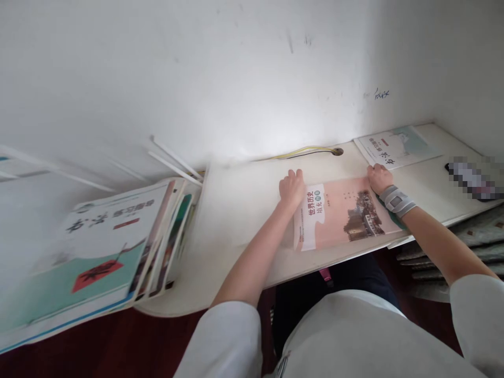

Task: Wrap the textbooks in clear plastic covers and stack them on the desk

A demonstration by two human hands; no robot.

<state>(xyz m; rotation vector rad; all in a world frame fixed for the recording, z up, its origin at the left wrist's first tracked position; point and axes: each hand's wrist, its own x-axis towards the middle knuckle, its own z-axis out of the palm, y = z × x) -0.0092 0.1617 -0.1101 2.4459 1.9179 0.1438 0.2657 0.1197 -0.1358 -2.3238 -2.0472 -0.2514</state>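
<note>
Item: salmon-pink, rectangular paper booklet (331,215), lying on the white, flat-topped surface (240,205), its six o'clock side close to the near edge. Left hand (292,189): fingers curled, grip apparently closed on the booklet's ten o'clock corner. Right hand (380,178): grip likewise apparently closed at its one o'clock corner; underside contact hidden on both. Step judged to be squaring or shifting the booklet. Recommended: even, light tension between hands, as paper may crease; keep the near edge supported. Hazards: the pale green-and-white paper booklet (399,147) at one o'clock, just beside the right hand, could be nudged; the grey wrist strap (397,200) could catch the cover.
</note>
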